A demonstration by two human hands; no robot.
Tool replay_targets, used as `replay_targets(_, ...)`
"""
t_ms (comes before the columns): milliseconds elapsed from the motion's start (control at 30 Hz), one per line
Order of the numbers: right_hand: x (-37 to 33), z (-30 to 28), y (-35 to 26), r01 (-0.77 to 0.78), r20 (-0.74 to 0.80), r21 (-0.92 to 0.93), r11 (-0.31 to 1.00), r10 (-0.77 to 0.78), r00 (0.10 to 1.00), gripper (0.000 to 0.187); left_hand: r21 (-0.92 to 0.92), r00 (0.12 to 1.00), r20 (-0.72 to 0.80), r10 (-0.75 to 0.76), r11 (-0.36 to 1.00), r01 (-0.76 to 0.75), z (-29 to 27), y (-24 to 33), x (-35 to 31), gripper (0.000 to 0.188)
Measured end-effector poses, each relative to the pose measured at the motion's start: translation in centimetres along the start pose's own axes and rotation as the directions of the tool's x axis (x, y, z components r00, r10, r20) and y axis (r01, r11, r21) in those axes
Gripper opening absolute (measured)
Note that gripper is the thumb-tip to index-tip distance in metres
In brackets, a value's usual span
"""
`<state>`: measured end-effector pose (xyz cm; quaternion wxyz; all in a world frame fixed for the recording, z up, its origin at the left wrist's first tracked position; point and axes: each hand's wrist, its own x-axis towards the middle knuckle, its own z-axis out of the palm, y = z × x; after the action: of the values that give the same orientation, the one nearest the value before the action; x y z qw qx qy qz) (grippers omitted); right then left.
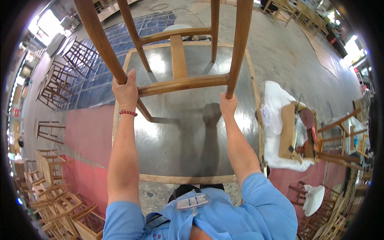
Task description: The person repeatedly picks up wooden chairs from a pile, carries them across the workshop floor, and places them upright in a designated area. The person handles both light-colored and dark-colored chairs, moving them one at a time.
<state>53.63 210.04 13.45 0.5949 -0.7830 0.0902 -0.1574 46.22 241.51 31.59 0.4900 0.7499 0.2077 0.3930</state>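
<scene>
A brown wooden chair frame point(184, 85) stands over the grey-topped worktable point(180, 156), its upper part cut off by the top edge of the picture. My left hand point(126, 94) is closed round the near left leg, beside the joint with the near crossbar. Lower down, my right hand point(228, 105) grips the end part of the near right leg. A flat wooden board point(178, 60) links the near and far crossbars. The near left leg's tip meets its shadow on the tabletop; whether the near right leg touches is hidden by my hand.
Pale wood edging point(192, 179) borders the worktable. On the right, white padding point(276, 154) carries a cardboard box point(287, 130) with tools. Dark stools point(56, 86) stand at left near a blue floor sheet point(96, 52). Wooden chair frames point(60, 204) crowd the lower left.
</scene>
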Motion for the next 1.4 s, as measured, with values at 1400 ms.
replay_targets(1400, 21.6, 14.3, -0.6, 0.083, 0.317, 0.043, 0.996, -0.092, 0.944, 0.016, 0.114, 0.936, -0.343, 0.084, 0.992, -0.047, 10.1, 1.5, 4.8, 0.021)
